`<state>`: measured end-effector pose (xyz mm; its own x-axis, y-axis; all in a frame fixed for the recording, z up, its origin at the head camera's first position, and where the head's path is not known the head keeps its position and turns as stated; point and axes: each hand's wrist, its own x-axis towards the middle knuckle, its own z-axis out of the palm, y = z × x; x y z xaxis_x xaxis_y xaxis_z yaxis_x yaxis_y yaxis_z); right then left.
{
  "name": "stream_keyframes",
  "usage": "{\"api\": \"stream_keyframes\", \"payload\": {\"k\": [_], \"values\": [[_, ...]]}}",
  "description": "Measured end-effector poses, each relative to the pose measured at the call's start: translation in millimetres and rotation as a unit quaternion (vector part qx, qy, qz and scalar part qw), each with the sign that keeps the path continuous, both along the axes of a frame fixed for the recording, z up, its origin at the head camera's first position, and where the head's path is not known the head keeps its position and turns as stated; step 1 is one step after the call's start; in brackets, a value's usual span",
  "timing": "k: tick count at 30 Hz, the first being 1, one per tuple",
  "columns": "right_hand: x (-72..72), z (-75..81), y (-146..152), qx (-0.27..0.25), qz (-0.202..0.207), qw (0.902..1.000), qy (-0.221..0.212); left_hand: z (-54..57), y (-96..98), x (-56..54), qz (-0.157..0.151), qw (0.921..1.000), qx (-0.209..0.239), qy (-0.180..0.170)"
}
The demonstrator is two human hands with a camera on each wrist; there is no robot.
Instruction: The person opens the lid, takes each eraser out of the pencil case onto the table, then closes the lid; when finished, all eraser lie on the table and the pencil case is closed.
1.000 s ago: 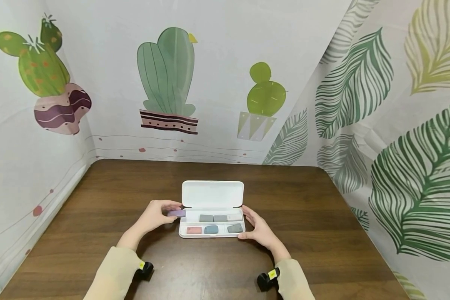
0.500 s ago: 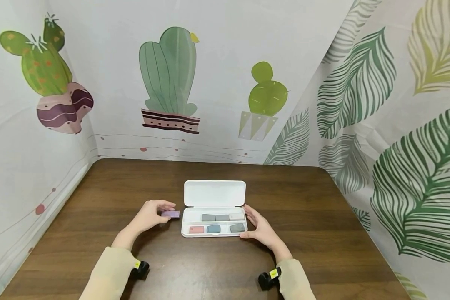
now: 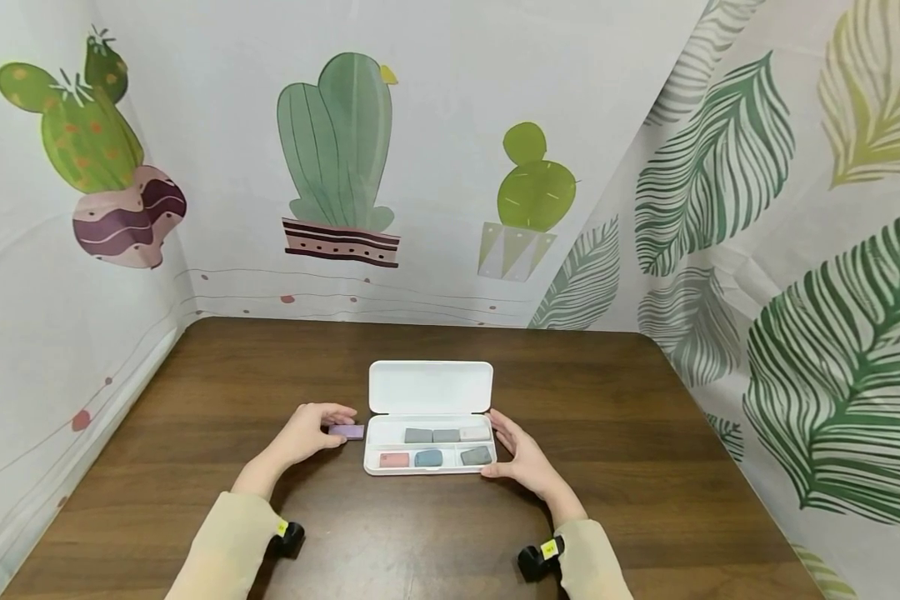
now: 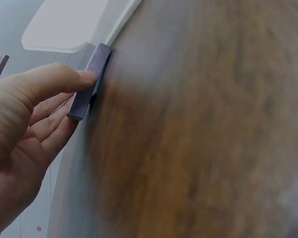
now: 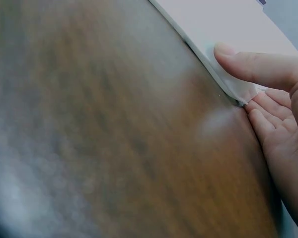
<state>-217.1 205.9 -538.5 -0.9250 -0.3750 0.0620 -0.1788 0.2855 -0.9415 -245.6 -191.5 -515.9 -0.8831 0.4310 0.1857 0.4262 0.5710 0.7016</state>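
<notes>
While a white rectangular case (image 3: pixel 427 472) stands open on the brown wooden table (image 3: pixel 405 533), its flat white lid (image 3: pixel 431 387) raised along the far side, the head view shows the left hand (image 3: pixel 303 433) clamped by thumb and fingers on a small purple rectangular block (image 3: pixel 347 432) just beside the case's left end; whether block and case touch, I cannot tell. Within the case, two grey rectangular blocks (image 3: pixel 418 436) and a whitish block (image 3: pixel 476 434) line the far row; a pink rectangular block (image 3: pixel 394 460), a rounded blue block (image 3: pixel 428 458) and a grey-green block (image 3: pixel 476 456) sit in the near row. The left wrist view shows the thumb on one face of the purple block, fingers behind it, the case beyond. In the right wrist view, the right hand (image 5: pixel 280 94) grips the case's right end, thumb against its near side.
</notes>
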Motion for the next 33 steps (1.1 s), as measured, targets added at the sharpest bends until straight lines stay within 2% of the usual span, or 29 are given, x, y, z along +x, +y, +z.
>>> {"api": "stream_keyframes", "payload": {"k": [15, 19, 24, 28, 33], "values": [[-2.2, 2.3, 0.2, -0.002, 0.006, 0.9999, -0.014, -2.6, 1.7, -1.0, -0.002, 1.0, 0.001, 0.002], [-2.2, 4.0, 0.9, 0.002, 0.009, 0.9999, -0.014, -1.7, 5.7, -1.1, 0.008, 0.9997, 0.018, 0.015], [-3.5, 3.3, 1.4, -0.003, 0.016, 0.9998, -0.015, 5.5, 17.1, 1.6, 0.023, 0.9978, 0.055, 0.027], [-3.6, 2.4, 1.5, -0.013, 0.021, 0.9996, -0.014, 12.3, 30.6, 3.9, 0.006, 0.9979, 0.061, 0.021], [-3.6, 2.9, 1.8, -0.015, 0.023, 0.9995, -0.013, 17.7, 49.5, 5.5, -0.028, 0.9989, 0.035, 0.014]]}}
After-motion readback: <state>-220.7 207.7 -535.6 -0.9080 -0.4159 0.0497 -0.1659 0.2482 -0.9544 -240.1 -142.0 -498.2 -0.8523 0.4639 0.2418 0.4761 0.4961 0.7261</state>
